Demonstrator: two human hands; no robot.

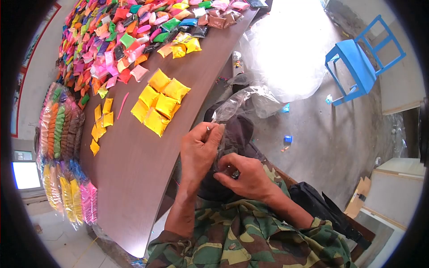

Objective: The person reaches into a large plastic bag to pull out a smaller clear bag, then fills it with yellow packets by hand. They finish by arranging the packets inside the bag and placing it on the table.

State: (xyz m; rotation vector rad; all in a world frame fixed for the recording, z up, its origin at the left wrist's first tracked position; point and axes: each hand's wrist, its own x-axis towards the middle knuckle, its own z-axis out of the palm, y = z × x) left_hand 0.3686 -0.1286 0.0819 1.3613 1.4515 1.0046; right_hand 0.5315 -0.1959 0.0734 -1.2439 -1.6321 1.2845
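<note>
At frame centre we pinch clear plastic film (pixel 232 103) in our left hand (pixel 199 151), while our right hand (pixel 251 175) curls beside it, its hold unclear, a step seemingly calling for light tension; yellow packets (pixel 166 106) lie upper left on the bench (pixel 129 187).
</note>
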